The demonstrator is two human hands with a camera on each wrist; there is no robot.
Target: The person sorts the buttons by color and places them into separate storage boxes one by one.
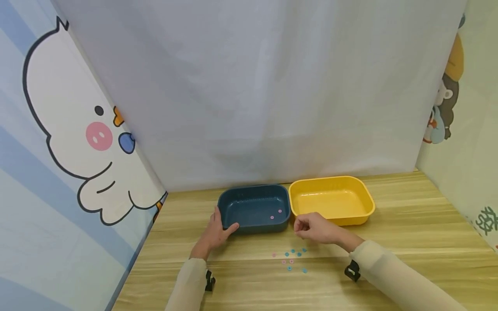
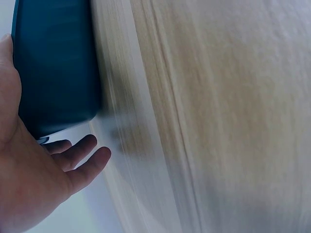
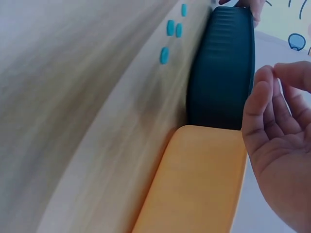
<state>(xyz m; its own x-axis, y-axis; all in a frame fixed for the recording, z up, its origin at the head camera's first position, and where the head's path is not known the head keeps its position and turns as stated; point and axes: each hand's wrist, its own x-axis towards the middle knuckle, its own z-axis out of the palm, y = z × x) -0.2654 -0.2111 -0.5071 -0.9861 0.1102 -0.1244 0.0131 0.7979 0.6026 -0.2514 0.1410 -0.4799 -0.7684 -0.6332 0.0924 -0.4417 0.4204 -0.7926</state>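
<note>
Nearest to the person's cream sleeves point(image 1: 188, 280), small blue discs point(image 1: 289, 268) and pink discs point(image 1: 274, 255) lay loosely scattered on the wooden table point(image 1: 249, 285), six blue and three pink by my count. Things that flat called, I thought, for fingertips: one disc at a time, taken by its edge. Just beyond them the right hand point(image 1: 319, 228) hung by the near left corner of the yellow tray point(image 1: 330, 207), thumb and forefinger tips brought together; I could see nothing between them. A pinch that narrow seemed right, provided the knuckles kept clear of the rim. Across from it the left hand point(image 1: 214, 233) was spread wide around the near left corner of the dark blue tray point(image 1: 245, 214). Light contact there looked enough; a hard push might have slid it. Inside lay two more pink discs point(image 1: 272, 217). The trays stood side by side, and behind them hung a pale curtain point(image 1: 249, 99).
</note>
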